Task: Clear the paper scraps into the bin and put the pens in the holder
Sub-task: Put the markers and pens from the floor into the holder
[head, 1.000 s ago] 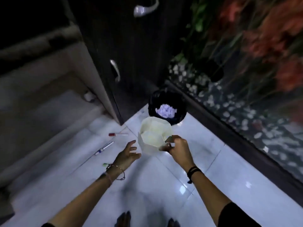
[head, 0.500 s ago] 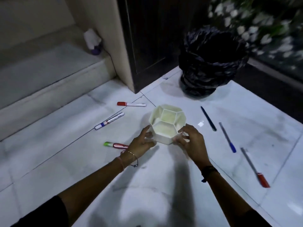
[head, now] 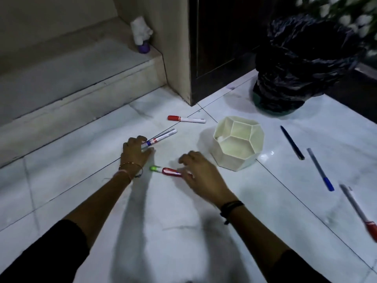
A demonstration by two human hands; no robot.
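A cream hexagonal pen holder (head: pixel 238 158) stands on the white tiled floor, with nothing gripping it. My left hand (head: pixel 134 153) pinches the blue-capped end of a white marker (head: pixel 163 136) that lies on the floor. My right hand (head: pixel 201 174) hovers with fingers spread over the red end of a green-and-red marker (head: pixel 166 170). A red-capped marker (head: pixel 185 119) lies beyond them. Right of the holder lie a dark pen (head: pixel 292 142), a blue-capped pen (head: pixel 320 169) and a red-tipped pen (head: pixel 358 210). The bin (head: pixel 306 58), lined with a black bag, stands behind the holder.
A stone step (head: pixel 71 94) runs along the left, with a white object on a purple base (head: pixel 141 35) on top. A dark door (head: pixel 214 37) and its frame meet the floor behind the markers. Blurred white flowers (head: pixel 346 15) show at the top right.
Both hands have let go of the holder, which now stands on the floor. My left hand moved left to the blue-capped marker; my right hand moved over the green-and-red marker.
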